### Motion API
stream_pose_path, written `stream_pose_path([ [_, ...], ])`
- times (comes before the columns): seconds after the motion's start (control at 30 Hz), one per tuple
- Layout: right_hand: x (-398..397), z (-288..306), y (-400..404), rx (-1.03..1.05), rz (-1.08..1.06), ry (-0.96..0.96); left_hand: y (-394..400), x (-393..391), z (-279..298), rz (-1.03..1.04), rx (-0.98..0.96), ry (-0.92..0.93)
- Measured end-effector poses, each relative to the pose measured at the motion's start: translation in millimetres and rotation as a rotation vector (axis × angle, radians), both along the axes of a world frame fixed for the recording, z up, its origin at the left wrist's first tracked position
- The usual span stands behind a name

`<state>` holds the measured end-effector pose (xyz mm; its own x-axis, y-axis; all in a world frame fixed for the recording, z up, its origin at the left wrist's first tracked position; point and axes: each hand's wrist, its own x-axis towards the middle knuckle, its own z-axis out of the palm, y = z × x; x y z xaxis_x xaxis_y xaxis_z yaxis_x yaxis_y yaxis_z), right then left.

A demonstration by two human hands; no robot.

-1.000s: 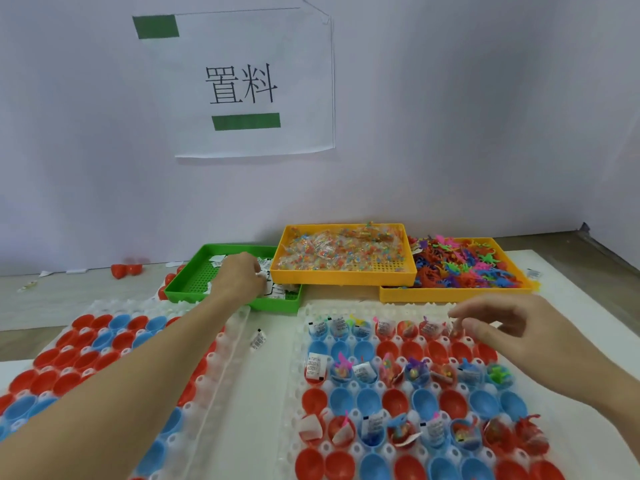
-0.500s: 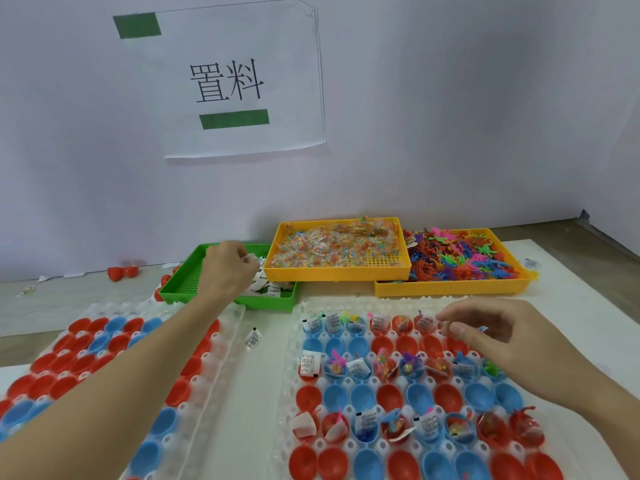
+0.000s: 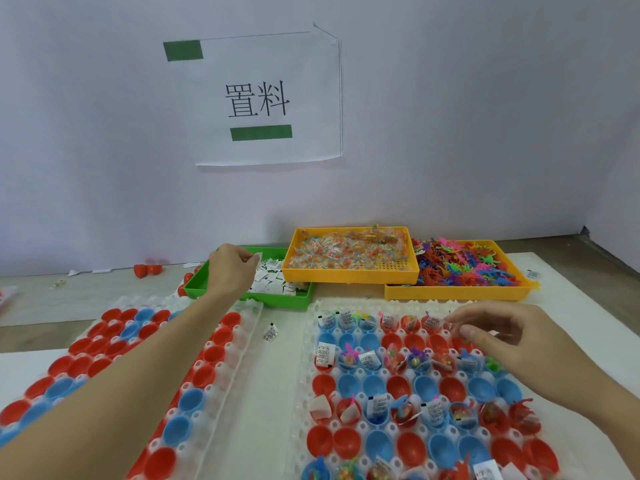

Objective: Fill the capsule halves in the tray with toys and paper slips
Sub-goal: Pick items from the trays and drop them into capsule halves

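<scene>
Left of the green tray: a white capsule tray (image 3: 242, 327) lies flat, its cups holding empty red and blue capsule halves (image 3: 211, 355); the left forearm crosses over it.
Farther left of the green tray: two loose red capsule halves (image 3: 148, 270) sit by the wall.
Green tray (image 3: 197, 289): it stands at the back and holds a heap of white paper slips (image 3: 273, 280).
Left hand (image 3: 230, 271): it reaches into the green tray with fingers curled and pinches one paper slip (image 3: 257, 258) between thumb and fingertips, just above the heap.
Just in front of the green tray: one stray slip (image 3: 271, 332) lies on the table between the two capsule trays.
Wall above the green tray: a white paper sign (image 3: 258, 98) with two printed characters and two green bars.
Right of the green tray: a yellow tray (image 3: 349, 277) of small clear packets, one corner resting on the green tray's rim.
Farther right: a second yellow tray (image 3: 457, 292) heaped with bright plastic toy figures (image 3: 464, 263).
Front right of the green tray: the working capsule tray (image 3: 308, 341), with red and blue halves in rows; some rows hold slips and toys, others are bare.
Right hand (image 3: 512, 344): it hovers over the far right rows of that tray, fingers loosely bent, thumb and forefinger close together; I cannot tell whether anything is between them.
</scene>
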<state>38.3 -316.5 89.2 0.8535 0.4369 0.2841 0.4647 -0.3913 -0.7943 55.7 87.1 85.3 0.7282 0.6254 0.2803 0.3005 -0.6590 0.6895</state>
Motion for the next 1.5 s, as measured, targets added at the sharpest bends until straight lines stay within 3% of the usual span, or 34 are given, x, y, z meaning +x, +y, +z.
stream_pose_path([
  [0.2, -4.6, -8.0, -16.6, 0.040, -0.124, -0.062, -28.0, -30.0, 15.3, -0.065, -0.035, -0.099],
  [0.33, -8.6, -26.1, -31.9, 0.091, -0.230, -0.099, -67.3, -87.5, 23.2, -0.334, -0.185, -0.189],
  [0.43, -14.2, -43.6, -40.6, 0.124, -0.345, -0.135, -96.6, -142.2, 13.4, -0.554, -0.256, -0.125],
  [0.53, -20.9, -60.5, -45.7, 0.186, -0.467, -0.150, -118.4, -184.2, -1.6, -0.637, -0.305, -0.011],
  [0.93, -35.6, -80.3, -55.4, 0.343, -0.670, -0.254, -145.0, -233.0, -38.0, -0.514, -0.179, -0.013],
  [1.5, -51.3, -90.8, -56.1, 0.267, -0.569, -0.267, -153.0, -232.0, -49.5, -0.448, -0.080, -0.051],
])
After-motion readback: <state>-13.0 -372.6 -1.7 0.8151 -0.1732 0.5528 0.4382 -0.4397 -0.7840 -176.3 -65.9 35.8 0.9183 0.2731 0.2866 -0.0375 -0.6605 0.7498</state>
